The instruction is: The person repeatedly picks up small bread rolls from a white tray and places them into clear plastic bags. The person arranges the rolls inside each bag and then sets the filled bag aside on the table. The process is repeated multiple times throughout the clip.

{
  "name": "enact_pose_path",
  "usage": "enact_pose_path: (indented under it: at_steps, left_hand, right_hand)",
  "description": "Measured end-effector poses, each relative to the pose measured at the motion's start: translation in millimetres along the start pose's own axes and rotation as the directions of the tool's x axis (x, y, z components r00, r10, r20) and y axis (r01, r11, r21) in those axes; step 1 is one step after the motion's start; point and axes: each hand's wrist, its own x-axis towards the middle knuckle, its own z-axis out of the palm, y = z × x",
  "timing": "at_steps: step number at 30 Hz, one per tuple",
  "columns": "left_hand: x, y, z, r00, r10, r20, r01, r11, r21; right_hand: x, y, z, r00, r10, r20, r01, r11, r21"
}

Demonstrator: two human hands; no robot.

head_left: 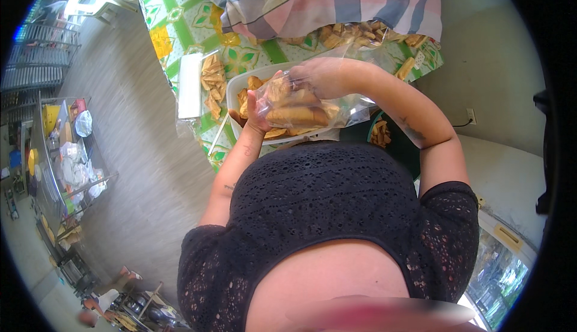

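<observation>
A clear plastic bag [294, 100] with several golden-brown, roll-like fried pieces [297, 115] in it is between my hands, above a white rectangular tub [233, 87]. My left hand [259, 112] grips the bag's left side, thumb up along the film. From the right, my right hand [321, 76] reaches to the bag's upper part and appears to be inside its mouth. Film and glare blur its curled fingers, so what they hold cannot be made out. More brown pieces [255, 82] lie in the tub under the bag.
Left of the tub are packed brown chips [213, 82] and a white stack of plastic bags [190, 85] on a green patterned tablecloth [240, 60]. A checked cloth [324, 1] covers the far side, with bagged snacks [354, 34] at its edge. A dark green basin [384, 130] stands at right.
</observation>
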Motion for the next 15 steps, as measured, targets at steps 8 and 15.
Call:
enact_pose_path:
  at_steps: [8, 15]
  left_hand:
    - [-2, -5, 1, 0.999, -0.025, 0.037, 0.027, 0.998, -0.055]
    - [3, -7, 11, 1.0, 0.01, 0.009, -0.009, 0.997, -0.077]
  right_hand:
    - [-2, -2, -2, 0.999, 0.039, 0.005, -0.038, 0.996, -0.08]
    - [-4, 0, 6, 0.991, 0.107, 0.079, -0.116, 0.986, 0.12]
